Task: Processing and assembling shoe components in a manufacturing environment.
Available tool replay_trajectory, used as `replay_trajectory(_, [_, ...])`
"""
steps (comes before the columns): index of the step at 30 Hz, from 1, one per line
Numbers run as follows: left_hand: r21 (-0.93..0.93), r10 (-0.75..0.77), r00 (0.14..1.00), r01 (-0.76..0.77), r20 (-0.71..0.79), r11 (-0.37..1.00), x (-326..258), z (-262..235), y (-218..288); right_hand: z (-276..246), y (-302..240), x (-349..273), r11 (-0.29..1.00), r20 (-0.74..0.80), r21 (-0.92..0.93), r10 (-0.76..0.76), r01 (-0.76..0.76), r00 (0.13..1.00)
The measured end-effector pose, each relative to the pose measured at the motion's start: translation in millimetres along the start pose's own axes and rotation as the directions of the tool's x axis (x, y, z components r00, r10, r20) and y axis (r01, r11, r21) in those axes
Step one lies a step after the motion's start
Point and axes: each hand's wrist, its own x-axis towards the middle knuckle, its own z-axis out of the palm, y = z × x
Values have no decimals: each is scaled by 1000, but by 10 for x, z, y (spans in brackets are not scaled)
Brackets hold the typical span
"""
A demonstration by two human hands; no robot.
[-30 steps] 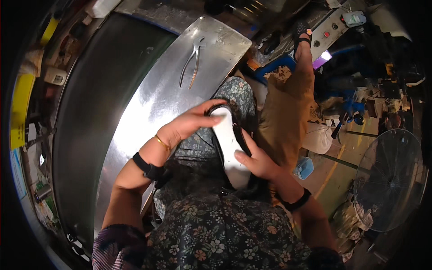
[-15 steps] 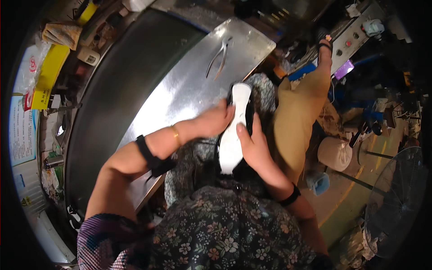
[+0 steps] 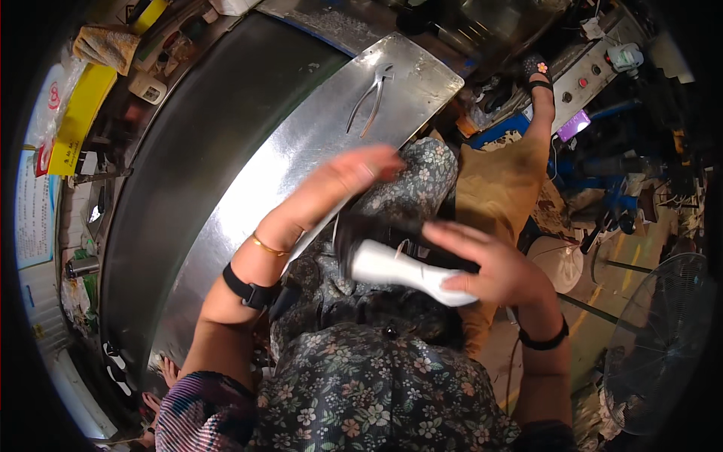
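A black shoe with a white underside [image 3: 410, 273] lies slantwise above my lap, bottom up, its outline blurred. My right hand [image 3: 501, 271] grips its right-hand end, thumb on the white surface and fingers stretched along the black far side. My left hand [image 3: 350, 177] is apart from the shoe, raised over the near edge of the steel plate. Its fingers are stretched out but smeared by motion, and I see nothing in them. Metal pincers [image 3: 369, 102] lie on the far part of the steel plate [image 3: 425, 75], beyond my left hand.
A dark conveyor belt [image 3: 203, 135] curves along the left, with black-and-white shoes [image 3: 117, 365] at its near end. Another person's hands [image 3: 167, 369] show there. A standing fan [image 3: 655, 346] and a whitish bucket [image 3: 557, 264] are at the right.
The shoe has turned from nearly lengthwise to crosswise and come nearer to me. My left hand has let go of it and lifted away; my right hand has shifted right, still gripping it.
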Motion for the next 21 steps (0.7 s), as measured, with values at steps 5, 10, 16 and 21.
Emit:
replay_trajectory(5, [201,-216,642,99,735,975,-49,766,-839,361,70,-213,992,-33,-64,106,-108,994])
replay_trajectory(10, [265,-268,633,101,726,959,55,724,-1395,704,355,-303,978,-353,-180,34,-103,935])
replay_trajectory(16, [241,-311,736,204,602,949,15,631,-1004,149,603,587,999,-71,-6,46,-46,996])
replay_trajectory(21, [370,-151,835,-66,529,927,-45,692,-978,11,641,2682,767,-450,-446,254,-461,856])
